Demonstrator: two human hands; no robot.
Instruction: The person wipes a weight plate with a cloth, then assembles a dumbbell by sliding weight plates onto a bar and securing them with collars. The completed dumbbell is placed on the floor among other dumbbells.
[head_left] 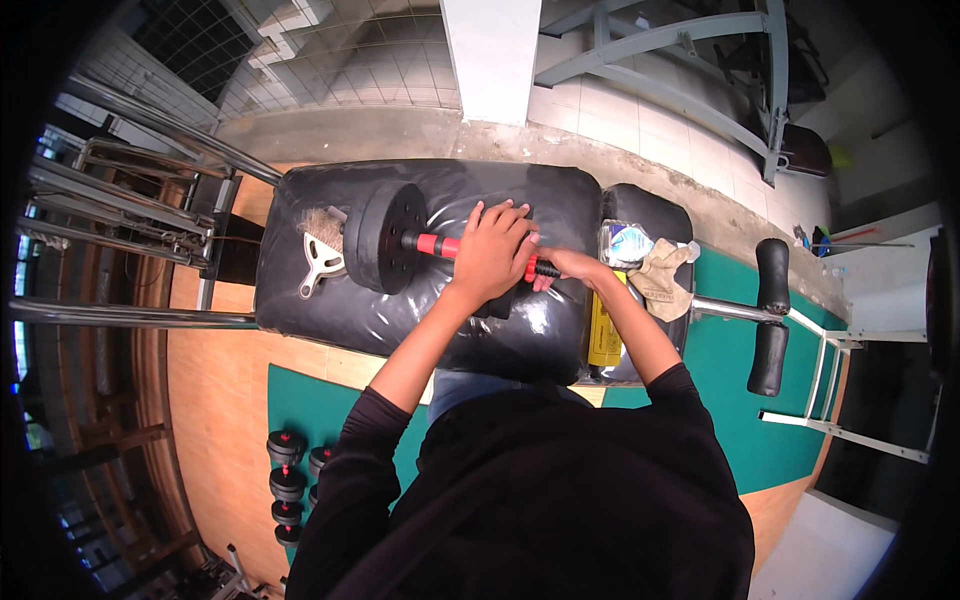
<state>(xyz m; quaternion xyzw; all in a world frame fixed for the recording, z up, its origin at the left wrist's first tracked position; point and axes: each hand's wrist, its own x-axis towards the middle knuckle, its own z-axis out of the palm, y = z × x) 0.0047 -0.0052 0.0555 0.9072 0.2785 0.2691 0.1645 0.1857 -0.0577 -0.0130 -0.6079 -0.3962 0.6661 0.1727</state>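
Observation:
A dumbbell (438, 245) with a red and black handle lies across a black padded bench (420, 335). A stack of round black weight plates (383, 238) stands on its left end. At its right end, another black plate (497, 305) is mostly covered by my hands. My left hand (490, 252) is laid over this plate, fingers curving over its far edge. My right hand (565, 268) closes around the red collar nut (530, 268) beside the threaded bar end (547, 268); its fingertips are partly hidden. Left of the plates lie a white wrench-like tool (322, 264) and a bristle brush (322, 222).
On the bench's right part sit a yellow pack (604, 335), a white and blue packet (628, 243) and a beige cloth or glove (662, 280). Several smaller dumbbells (287, 485) stand on the green mat at lower left. Foam rollers (772, 275) stick out at right.

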